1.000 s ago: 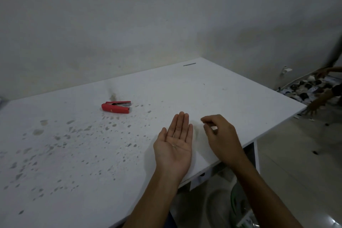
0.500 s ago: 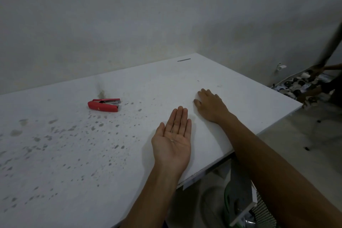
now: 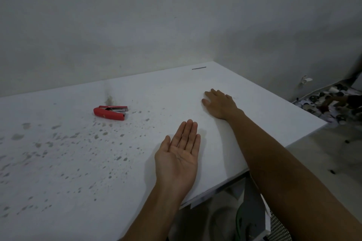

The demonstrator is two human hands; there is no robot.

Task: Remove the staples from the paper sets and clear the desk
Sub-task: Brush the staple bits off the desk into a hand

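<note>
My left hand [image 3: 179, 154] lies palm up on the white desk [image 3: 58, 162] near its front edge, fingers straight and together; I cannot make out anything in the palm. My right hand [image 3: 220, 104] rests palm down farther back on the desk, fingers spread flat on the surface. A red stapler [image 3: 109, 112] lies on its side to the left of both hands, apart from them. A thin dark strip of staples [image 3: 198, 68] lies near the desk's far right corner. No paper sets are in view.
Grey stains speckle the desk's left half. White walls close in the back and right. On the floor at the far right lies a heap of dark and white clutter [image 3: 323, 103], with another person's arm reaching into it. Under the desk's front edge sit a green-rimmed item and mesh.
My right hand has left its pinched pose beside the left palm, reached forward and flattened on the desk. The left hand has stayed palm up. The view has shifted a little.
</note>
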